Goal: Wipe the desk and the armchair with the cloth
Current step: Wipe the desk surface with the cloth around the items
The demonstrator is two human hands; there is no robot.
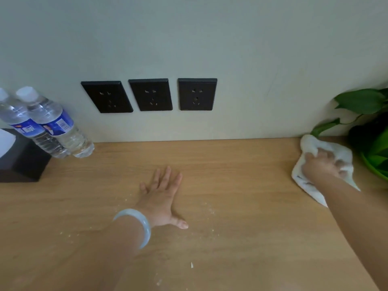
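Wooden desk (241, 175), left hand (161, 198) flat, grip wide; right hand (323, 164), grip tight around white cloth (308, 143).

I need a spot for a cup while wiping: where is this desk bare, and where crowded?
Bare desk lies along the wall between the water bottles and the cloth gripped by the right hand, beyond the flat left hand. Also the near middle, with crumbs. Crowded: bottles and black box far left, plant far right.

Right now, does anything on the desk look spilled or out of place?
Yes: pale crumbs lie scattered on the light wooden desk around the flat left hand; the white cloth sits far right.
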